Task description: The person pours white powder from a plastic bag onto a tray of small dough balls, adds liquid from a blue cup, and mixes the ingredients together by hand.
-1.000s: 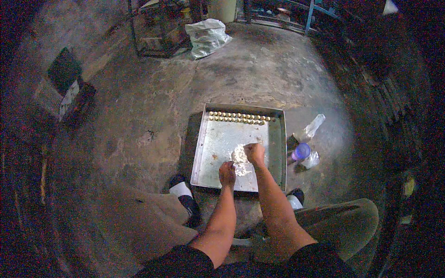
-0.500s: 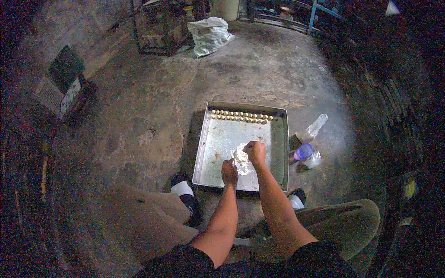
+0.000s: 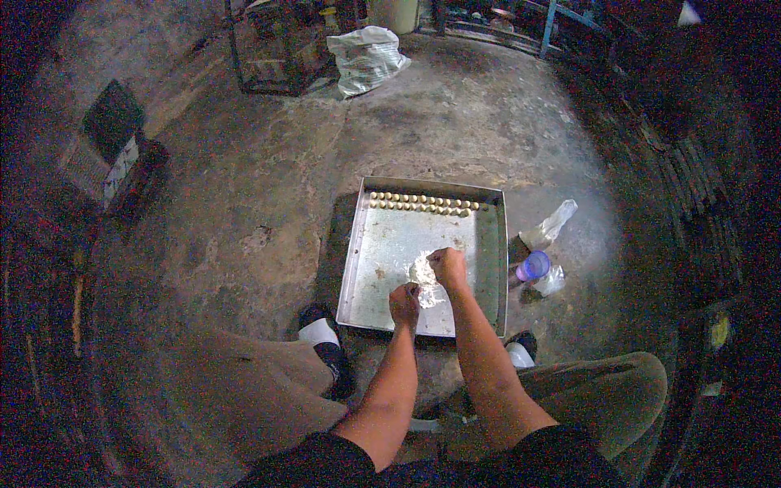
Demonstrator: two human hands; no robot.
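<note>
A shallow square metal tray point(image 3: 350, 276) lies on the floor between my feet. Along its far side run two rows of small pale balls point(image 3: 423, 205). A bright white, crumpled-looking patch point(image 3: 431, 299) is near the tray's front; whether it is plastic, powder or dough I cannot tell. My left hand point(image 3: 403, 306) is closed at the patch's near left edge. Just beyond it, on the right, my right hand point(image 3: 450, 267) is closed too, fingertips pinched over the white stuff. Whatever sits between the fingers of either hand is too small to make out.
Right of the tray are a purple cup point(image 3: 533, 266), a clear plastic bag point(image 3: 551, 281) and a whitish bag point(image 3: 551, 224). A white sack point(image 3: 368, 62) rests at the back by a dark frame point(image 3: 268, 65). A dark green box-like thing point(image 3: 114, 120) stands far left.
My left hand has shifted slightly toward me and turned a little, its fingers curling inward. My right hand stays nearly in place. The tray and balls look the same.
</note>
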